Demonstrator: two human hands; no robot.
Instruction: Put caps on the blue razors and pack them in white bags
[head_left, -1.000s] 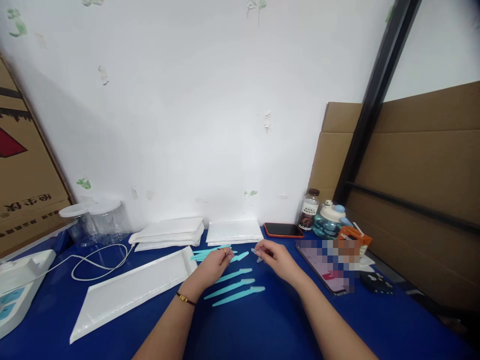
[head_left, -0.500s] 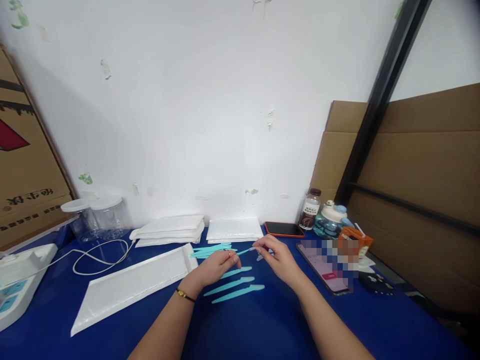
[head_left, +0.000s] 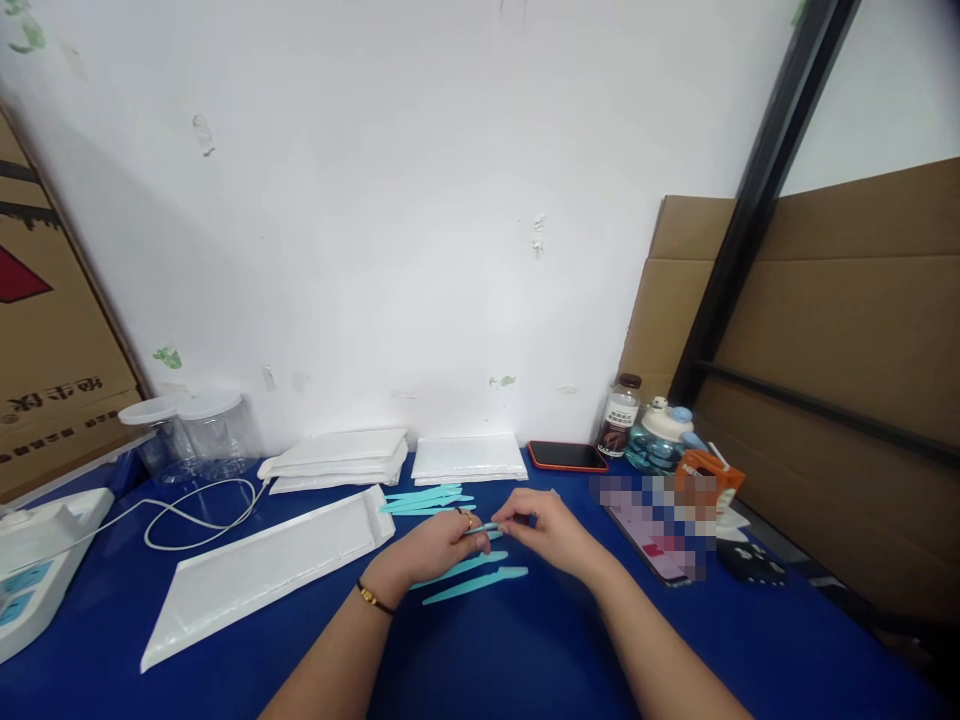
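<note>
Near the middle of the blue table, my left hand (head_left: 442,545) pinches a teal eyebrow razor (head_left: 484,528), mostly hidden by the fingers. My right hand (head_left: 544,525) has its fingertips closed on the other end of that razor, where a pale, clear piece shows, too small to make out. Just below my hands lie loose teal razors (head_left: 476,586), side by side, one partly under my left fingers. Behind my left hand is a pile of several more razors (head_left: 424,498), beside the end of a long white padded envelope (head_left: 277,570).
Stacks of white envelopes (head_left: 469,458) stand by the wall. An orange-edged phone (head_left: 568,456), a brown-capped bottle (head_left: 619,415), a teal water bottle (head_left: 660,437), an orange carton (head_left: 705,480) and another phone (head_left: 649,535) are at right. Clear jars (head_left: 217,435) and a white cable (head_left: 161,510) are at left.
My right hand has moved left and slightly down, closer to my left hand. The razor between them is now more covered, and both hands sit a little lower over the loose razors.
</note>
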